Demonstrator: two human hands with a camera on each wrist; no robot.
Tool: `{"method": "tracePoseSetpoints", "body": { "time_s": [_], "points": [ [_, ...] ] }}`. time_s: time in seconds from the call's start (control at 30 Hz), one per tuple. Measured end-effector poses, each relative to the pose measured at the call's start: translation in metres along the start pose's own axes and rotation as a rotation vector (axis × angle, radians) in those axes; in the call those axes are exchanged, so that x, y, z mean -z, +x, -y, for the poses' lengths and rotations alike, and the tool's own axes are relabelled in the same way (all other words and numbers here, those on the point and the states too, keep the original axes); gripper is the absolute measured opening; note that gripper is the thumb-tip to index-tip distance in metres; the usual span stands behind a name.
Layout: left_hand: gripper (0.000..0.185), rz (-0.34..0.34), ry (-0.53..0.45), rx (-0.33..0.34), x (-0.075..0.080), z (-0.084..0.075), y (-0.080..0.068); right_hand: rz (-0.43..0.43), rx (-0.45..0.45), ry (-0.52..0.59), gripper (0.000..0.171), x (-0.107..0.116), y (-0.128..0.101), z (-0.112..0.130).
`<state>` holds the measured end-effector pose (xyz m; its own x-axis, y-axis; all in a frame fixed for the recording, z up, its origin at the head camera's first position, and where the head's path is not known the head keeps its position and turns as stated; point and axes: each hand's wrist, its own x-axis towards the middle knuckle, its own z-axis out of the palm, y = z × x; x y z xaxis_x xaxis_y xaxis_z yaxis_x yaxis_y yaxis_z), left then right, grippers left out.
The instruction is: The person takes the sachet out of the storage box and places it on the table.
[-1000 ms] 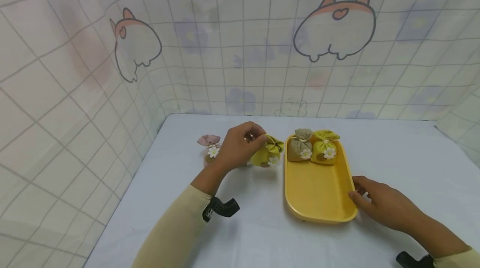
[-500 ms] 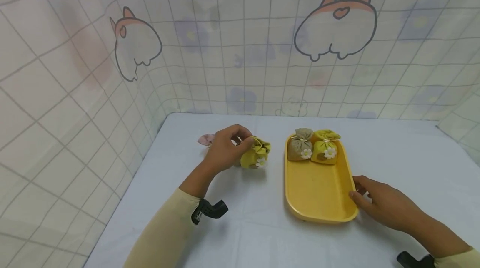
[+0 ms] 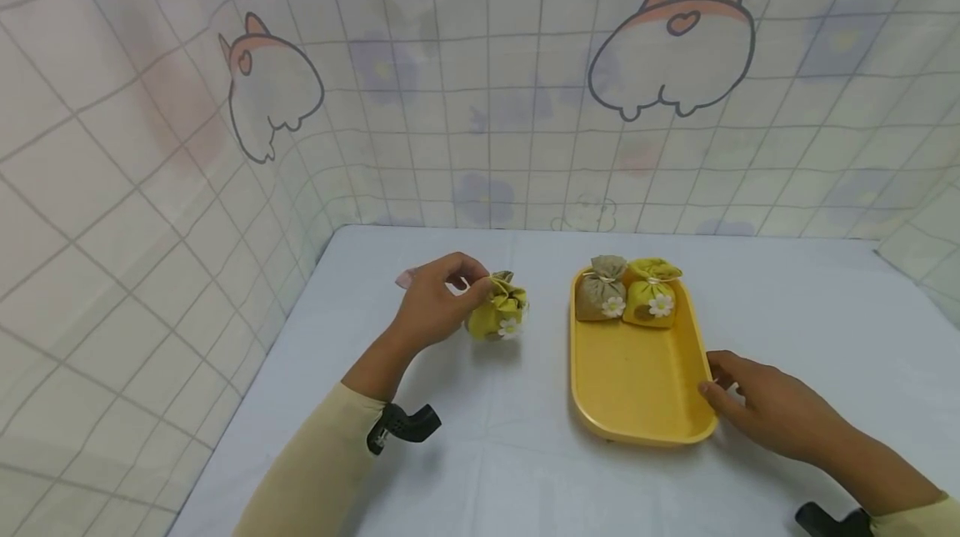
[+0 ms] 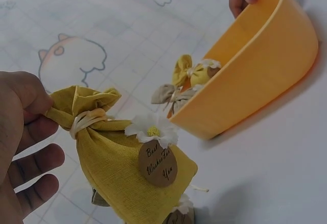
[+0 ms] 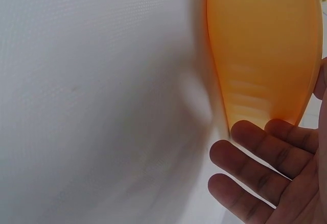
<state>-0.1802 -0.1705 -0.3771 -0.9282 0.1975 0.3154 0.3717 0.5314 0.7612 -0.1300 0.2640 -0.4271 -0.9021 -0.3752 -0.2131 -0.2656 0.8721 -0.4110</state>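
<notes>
While the table (image 3: 525,470) is bearing everything, the tray (image 3: 637,387) is lying right of centre, with a tan sachet (image 3: 600,291) and a yellow sachet (image 3: 651,293) sitting side by side at its far end. The right hand (image 3: 765,408) is resting against the tray's near right rim, forearm angled in from the lower right, fingers loosely extended and touching the edge. The left hand (image 3: 433,303) is reaching forward, wrist raised, thumb and fingers pinching the gathered neck of a third sachet (image 3: 498,316), which is sitting left of the tray, apart from it. A pink sachet (image 3: 406,278) is partly hiding behind this hand.
</notes>
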Motion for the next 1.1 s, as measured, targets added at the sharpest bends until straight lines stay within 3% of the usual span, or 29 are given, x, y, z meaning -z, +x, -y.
{"method": "tracePoseSetpoints", "body": {
  "time_s": [0.73, 1.1],
  "points": [
    [0.006, -0.053, 0.047, 0.011, 0.016, 0.016, -0.015, -0.005, -0.012, -0.014, 0.066, -0.001, 0.001, -0.001],
    [0.009, -0.066, 0.053, 0.071, 0.024, 0.021, -0.025, -0.002, -0.011, -0.018, 0.066, -0.001, 0.001, 0.000]
  ]
}}
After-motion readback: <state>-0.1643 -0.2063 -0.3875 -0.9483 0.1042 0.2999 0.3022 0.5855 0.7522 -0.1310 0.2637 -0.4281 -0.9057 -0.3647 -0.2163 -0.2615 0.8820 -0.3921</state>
